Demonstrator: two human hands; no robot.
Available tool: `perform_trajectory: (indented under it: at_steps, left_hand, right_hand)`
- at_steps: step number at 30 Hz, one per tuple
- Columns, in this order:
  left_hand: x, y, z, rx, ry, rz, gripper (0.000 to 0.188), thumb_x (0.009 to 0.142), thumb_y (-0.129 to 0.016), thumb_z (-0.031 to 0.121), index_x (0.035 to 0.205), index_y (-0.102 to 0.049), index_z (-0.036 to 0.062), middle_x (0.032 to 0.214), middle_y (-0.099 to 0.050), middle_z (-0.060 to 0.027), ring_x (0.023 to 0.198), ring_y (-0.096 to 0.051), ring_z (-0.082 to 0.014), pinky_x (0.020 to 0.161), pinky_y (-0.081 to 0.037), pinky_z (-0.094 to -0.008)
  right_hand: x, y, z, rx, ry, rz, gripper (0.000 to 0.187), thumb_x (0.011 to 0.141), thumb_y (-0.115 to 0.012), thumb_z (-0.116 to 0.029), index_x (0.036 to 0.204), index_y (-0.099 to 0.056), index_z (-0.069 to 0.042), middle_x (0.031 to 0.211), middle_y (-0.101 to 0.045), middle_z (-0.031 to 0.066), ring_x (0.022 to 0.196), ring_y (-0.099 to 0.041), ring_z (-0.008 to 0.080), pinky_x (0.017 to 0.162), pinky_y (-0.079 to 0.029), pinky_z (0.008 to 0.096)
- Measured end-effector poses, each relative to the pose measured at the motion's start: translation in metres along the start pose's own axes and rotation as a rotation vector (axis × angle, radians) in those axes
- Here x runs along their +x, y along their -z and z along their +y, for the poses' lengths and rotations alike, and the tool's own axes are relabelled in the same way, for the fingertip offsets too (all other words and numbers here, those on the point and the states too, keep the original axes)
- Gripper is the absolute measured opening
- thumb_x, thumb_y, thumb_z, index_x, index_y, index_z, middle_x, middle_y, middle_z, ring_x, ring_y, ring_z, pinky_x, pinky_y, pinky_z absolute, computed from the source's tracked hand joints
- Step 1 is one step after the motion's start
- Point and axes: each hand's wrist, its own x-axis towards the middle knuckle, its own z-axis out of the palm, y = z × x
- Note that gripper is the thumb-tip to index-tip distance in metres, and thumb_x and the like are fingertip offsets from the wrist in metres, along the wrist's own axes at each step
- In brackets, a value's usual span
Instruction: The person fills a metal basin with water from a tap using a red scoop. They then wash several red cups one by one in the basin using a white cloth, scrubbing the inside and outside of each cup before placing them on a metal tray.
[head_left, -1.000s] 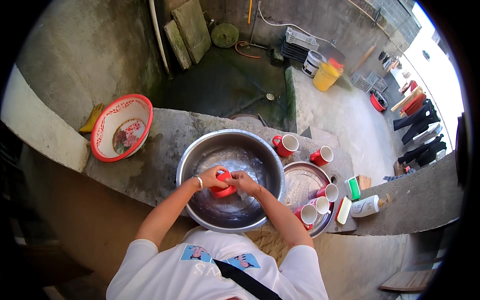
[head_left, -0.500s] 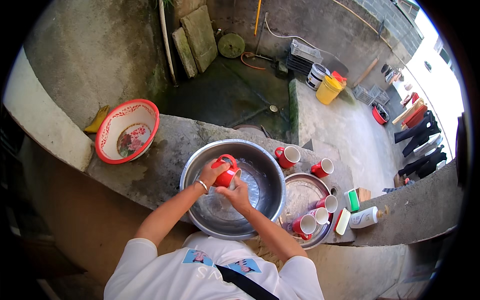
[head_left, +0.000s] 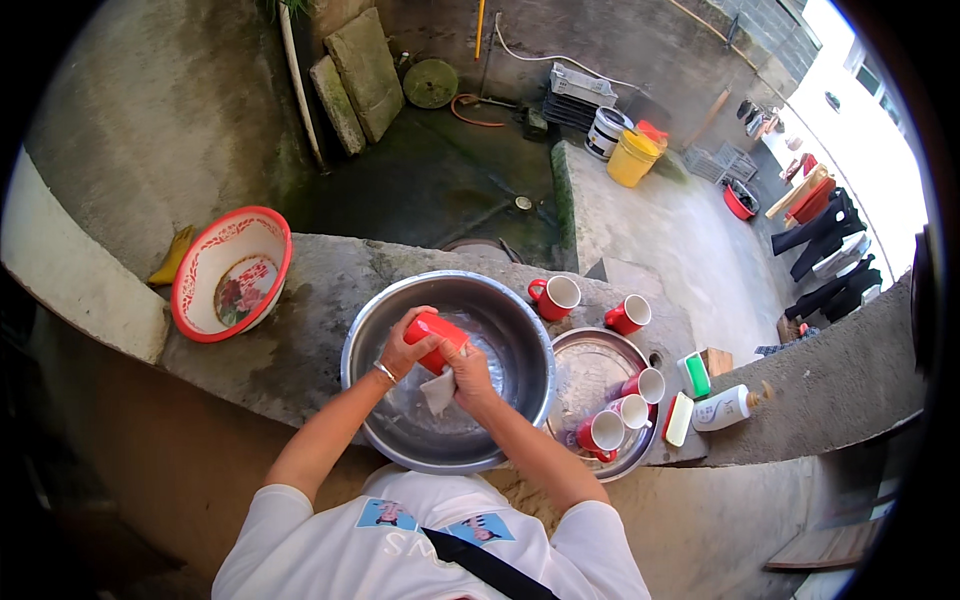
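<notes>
Over the wide metal basin [head_left: 545, 400], my left hand [head_left: 402, 350] grips a red mug [head_left: 436, 338] that lies tilted on its side. My right hand [head_left: 472, 378] presses a whitish cloth [head_left: 437, 394] against the mug's lower end. The basin's bottom looks wet and shiny. To its right, a round metal tray [head_left: 572, 370] carries several red and white mugs, one of them a mug [head_left: 603, 432] at the near edge. Two more mugs stand by the tray's far side: a red mug [head_left: 556, 297] beside the basin and another mug [head_left: 629, 315].
A red-rimmed enamel basin [head_left: 283, 262] sits at the left of the concrete ledge [head_left: 270, 375]. Right of the tray are a green and white block [head_left: 694, 375], a red and white block [head_left: 678, 420] and a white bottle [head_left: 722, 409] lying down. Buckets, such as a yellow bucket [head_left: 633, 158], stand beyond.
The mug has been turned in my hands: its handle and opening showed before, and now its red side does. The whitish cloth now shows below it. The view has shifted slightly.
</notes>
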Motion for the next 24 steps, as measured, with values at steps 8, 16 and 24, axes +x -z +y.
perform_trajectory:
  at_steps: [8, 16, 24]
  left_hand:
    - [0.012, -0.007, -0.012, -0.253, 0.542, 0.095, 0.034, 0.079, -0.065, 0.033, 0.096, -0.063, 0.0043, 0.089, -0.062, -0.0045, 0.076, -0.057, -0.0114, 0.071, -0.046, -0.0257]
    - [0.006, -0.001, 0.035, -0.604, 0.600, -0.141, 0.050, 0.084, -0.054, 0.044, 0.119, -0.049, 0.0092, 0.108, -0.056, -0.0118, 0.096, -0.057, -0.0188, 0.083, -0.047, -0.0323]
    - [0.017, 0.005, 0.032, -0.668, 0.794, 0.010, 0.036, 0.081, -0.058, 0.037, 0.096, -0.057, 0.0036, 0.086, -0.063, -0.0094, 0.078, -0.062, -0.0183, 0.072, -0.051, -0.0310]
  right_hand:
    - [0.006, 0.039, 0.013, -1.288, 0.656, -0.424, 0.047, 0.064, -0.080, -0.028, 0.097, -0.059, -0.002, 0.077, -0.060, 0.0139, 0.070, -0.059, 0.0217, 0.063, -0.045, 0.0317]
    - [-0.002, 0.014, -0.005, -0.352, 0.128, -0.138, 0.035, 0.075, -0.072, -0.017, 0.103, -0.059, 0.000, 0.089, -0.062, 0.0018, 0.081, -0.058, 0.0094, 0.070, -0.047, 0.0241]
    - [-0.011, 0.024, 0.004, -1.176, 0.582, -0.370, 0.051, 0.062, -0.081, -0.026, 0.102, -0.059, -0.004, 0.077, -0.062, 0.0092, 0.071, -0.060, 0.0208, 0.068, -0.047, 0.0286]
